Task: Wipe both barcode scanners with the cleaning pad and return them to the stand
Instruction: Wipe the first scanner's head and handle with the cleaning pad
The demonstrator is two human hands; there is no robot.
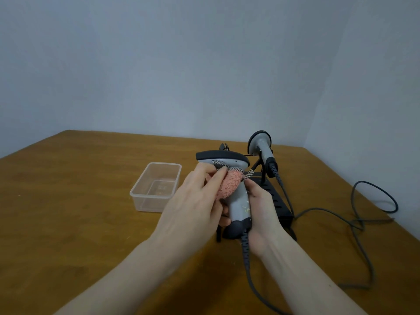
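Observation:
A grey barcode scanner (239, 204) with a dark head stands upright in my right hand (264, 210), which grips its handle from the right. My left hand (195, 201) presses a pink fuzzy cleaning pad (228, 185) with a checkered trim against the scanner's neck, just under its head. A second grey scanner (263, 148) hangs on the black stand (278, 201) behind, head up, cable trailing down. The held scanner hides much of the stand.
An empty clear plastic box (156, 186) sits on the wooden table (79, 212) to the left of my hands. Dark scanner cables (363, 221) loop over the table on the right, near its right edge. A grey wall rises behind.

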